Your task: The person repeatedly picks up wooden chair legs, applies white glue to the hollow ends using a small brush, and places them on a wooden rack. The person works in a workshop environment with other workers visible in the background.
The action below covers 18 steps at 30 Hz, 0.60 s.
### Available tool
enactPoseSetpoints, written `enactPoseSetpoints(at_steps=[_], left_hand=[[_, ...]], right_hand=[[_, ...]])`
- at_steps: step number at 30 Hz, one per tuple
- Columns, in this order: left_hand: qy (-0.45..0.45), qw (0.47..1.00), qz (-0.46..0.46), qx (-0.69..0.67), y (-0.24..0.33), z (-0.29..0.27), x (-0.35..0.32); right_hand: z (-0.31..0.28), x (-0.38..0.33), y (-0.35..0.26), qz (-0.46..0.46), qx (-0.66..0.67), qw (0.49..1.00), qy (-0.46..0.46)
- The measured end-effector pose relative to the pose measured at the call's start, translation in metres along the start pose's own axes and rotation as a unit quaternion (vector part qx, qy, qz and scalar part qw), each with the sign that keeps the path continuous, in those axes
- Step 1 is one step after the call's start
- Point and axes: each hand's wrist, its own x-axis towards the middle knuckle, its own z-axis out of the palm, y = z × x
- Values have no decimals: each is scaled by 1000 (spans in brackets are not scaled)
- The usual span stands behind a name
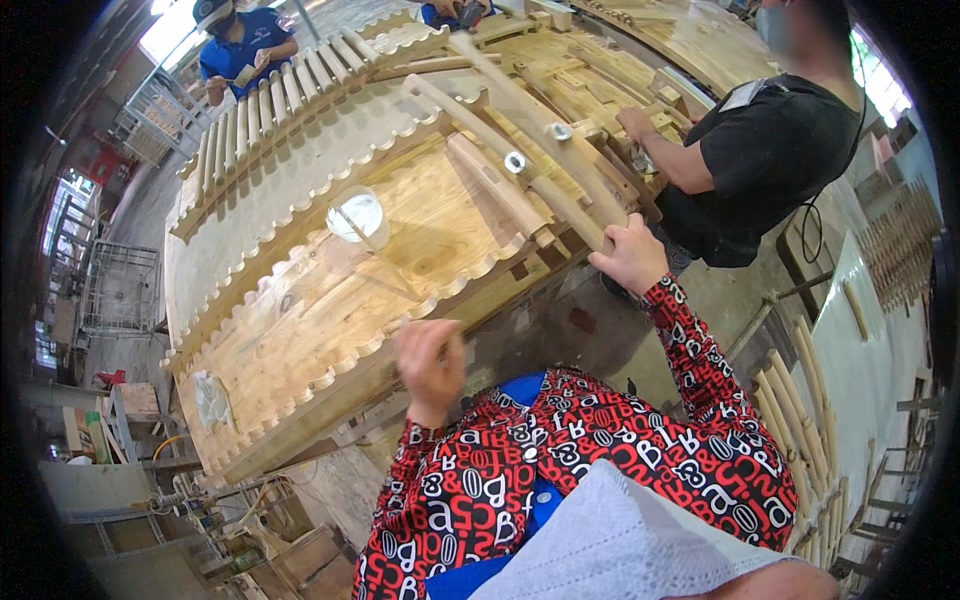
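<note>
My right hand (pixel 632 256) is closed round the near end of a round wooden pole (pixel 560 203). A pale-ringed hole shows partway along this pole. Just to its right lies a second wooden pole (pixel 597 182), its near end close to my fingers. My left hand (pixel 431 366) is raised by the near edge of the workbench, fingers curled and blurred; what they may hold does not show. Beyond it, a white cup (pixel 370 212) with a thin stick across it stands on the wooden board (pixel 290 312). Shorter wooden pieces (pixel 492 182) lie left of the poles.
Scalloped wooden strips (pixel 375 345) edge the workbench. A row of wooden rods (pixel 262 112) rests across the far left. A person in black (pixel 770 150) works at the right, another in blue (pixel 250 50) at the far left. Several poles (pixel 795 410) stand at the lower right.
</note>
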Motion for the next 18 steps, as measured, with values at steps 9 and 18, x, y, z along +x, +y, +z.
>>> enactPoseSetpoints(at_steps=[9,18], left_hand=[[-185,962,-72,-188,45,102,35],[-135,827,-421,-347,-34,150,147]], right_hand=[[7,4,30,-51,145,988,-3],[5,15,22,-90,47,994,-36]])
